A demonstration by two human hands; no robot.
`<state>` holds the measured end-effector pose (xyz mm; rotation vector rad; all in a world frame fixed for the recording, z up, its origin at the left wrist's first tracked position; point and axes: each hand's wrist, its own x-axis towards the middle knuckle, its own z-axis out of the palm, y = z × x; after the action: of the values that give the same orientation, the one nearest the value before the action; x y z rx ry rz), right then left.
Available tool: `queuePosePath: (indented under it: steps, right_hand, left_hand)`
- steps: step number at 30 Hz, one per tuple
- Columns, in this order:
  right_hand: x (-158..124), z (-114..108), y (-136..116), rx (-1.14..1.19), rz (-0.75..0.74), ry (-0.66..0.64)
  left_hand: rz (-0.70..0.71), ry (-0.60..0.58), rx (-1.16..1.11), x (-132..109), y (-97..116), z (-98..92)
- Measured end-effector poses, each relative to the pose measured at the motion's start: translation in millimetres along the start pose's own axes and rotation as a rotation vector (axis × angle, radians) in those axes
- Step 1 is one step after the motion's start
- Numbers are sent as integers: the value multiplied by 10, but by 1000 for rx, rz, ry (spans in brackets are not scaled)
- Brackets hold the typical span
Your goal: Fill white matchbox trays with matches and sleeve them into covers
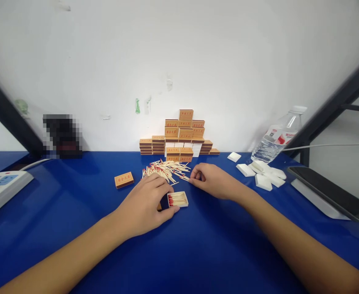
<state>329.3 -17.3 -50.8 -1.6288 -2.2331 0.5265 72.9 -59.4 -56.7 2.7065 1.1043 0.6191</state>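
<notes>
My left hand [150,200] is closed around a matchbox [178,199] lying on the blue table. Its white inner tray is slid partly out to the right, and several red-headed matches rest in it. Just behind, a loose heap of matches [164,168] is spread on the table. My right hand [208,179] is at the heap's right edge, thumb and forefinger pinched on a match [184,178]. Left of my left hand lies a closed orange matchbox [124,179].
Stacked matchboxes [185,132] stand against the wall. White blocks [263,182] and a tilted water bottle [279,136] are at the right, beside a phone on a stand [333,192]. A power strip [6,188] sits at the left edge, near a pixelated dark object [63,136].
</notes>
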Motion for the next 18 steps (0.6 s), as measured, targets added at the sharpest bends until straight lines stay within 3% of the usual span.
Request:
queuePosePath:
  steps: [5, 10, 14, 18]
  right_hand:
    - [-59, -96, 39, -59, -21, -72]
    - [-42, -50, -8, -84, -87, -17]
    - [-46, -15, -32, -86, -56, -97]
    - [-90, -27, 0, -103, -115, -115]
  left_hand:
    - [3, 11, 0, -5, -10, 1]
    - [-4, 4, 4, -2, -2, 2]
    - [1, 2, 5, 0, -6, 4]
    - [8, 7, 10, 4, -16, 0]
